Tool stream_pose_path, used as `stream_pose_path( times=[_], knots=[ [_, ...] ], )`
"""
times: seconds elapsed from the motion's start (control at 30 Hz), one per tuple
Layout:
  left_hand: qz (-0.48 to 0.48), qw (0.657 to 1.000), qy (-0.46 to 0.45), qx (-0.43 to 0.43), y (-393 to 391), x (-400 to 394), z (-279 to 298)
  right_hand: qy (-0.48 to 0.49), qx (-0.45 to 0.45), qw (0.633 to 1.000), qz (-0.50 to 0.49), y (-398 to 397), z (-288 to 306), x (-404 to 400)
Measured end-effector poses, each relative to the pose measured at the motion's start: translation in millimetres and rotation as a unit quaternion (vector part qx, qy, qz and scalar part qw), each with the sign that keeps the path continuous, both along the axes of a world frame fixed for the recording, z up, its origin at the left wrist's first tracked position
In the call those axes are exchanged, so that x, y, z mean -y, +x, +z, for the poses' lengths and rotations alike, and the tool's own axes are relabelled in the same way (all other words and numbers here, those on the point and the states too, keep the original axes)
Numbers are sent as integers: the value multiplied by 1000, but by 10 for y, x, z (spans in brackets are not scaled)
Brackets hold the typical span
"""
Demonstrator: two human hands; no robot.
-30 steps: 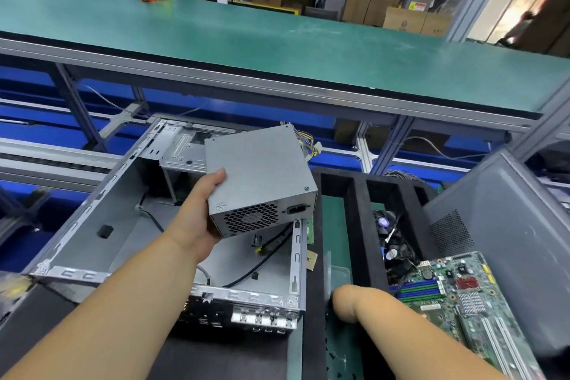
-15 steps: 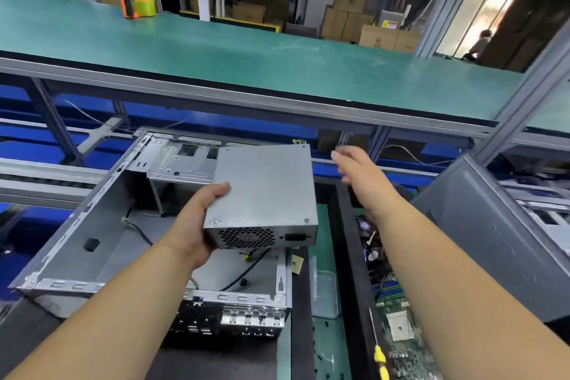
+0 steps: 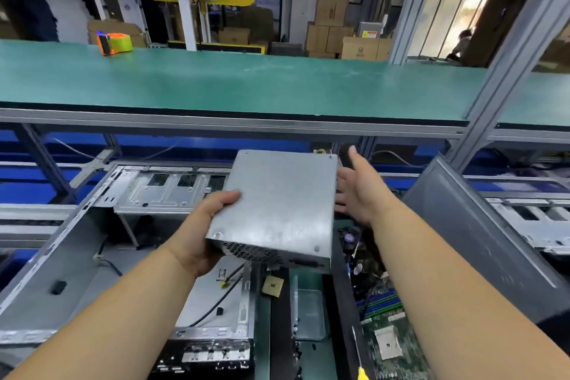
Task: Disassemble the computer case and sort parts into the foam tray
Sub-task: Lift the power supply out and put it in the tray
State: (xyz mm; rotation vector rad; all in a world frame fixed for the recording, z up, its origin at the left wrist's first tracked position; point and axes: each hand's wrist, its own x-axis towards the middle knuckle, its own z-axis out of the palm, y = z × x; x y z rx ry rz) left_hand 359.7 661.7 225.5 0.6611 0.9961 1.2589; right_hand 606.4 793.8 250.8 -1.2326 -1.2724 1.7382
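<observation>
**Power box is out, going to the tray**

The landmark is the grey power box (image 3: pixel 277 207). Left of it and under it sits the open computer case (image 3: pixel 77 256). The left hand (image 3: pixel 200 234) grips the box's near left corner, thumb on top, holding it up in the air. Right of the box, the right hand (image 3: pixel 359 191) is spread flat by its side. Below and right lies the foam tray (image 3: pixel 342 302). Next, I think, both hands must lower the box into an empty slot.

We are working with bare forearms; no sleeve is showing on them, and our left hand (image 3: pixel 197 237) and right hand (image 3: pixel 361 194) are wearing no gloves.
</observation>
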Motion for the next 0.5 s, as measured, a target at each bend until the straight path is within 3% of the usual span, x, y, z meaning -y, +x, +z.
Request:
stream_pose_path(
  times=[0.17, 0.37, 0.5],
  knots=[
    [-75, 991, -7, -111, 239, -167, 10, -47, 1, 996, 76, 420, 230, -107],
    [-150, 978, 10, -143, 587, -348, 63, -63, 77, 971, 219, 634, 376, -56],
    [-175, 972, 28, -154, 685, -452, 87, -8, 142, 952, 269, 672, 325, -24]
  ],
)
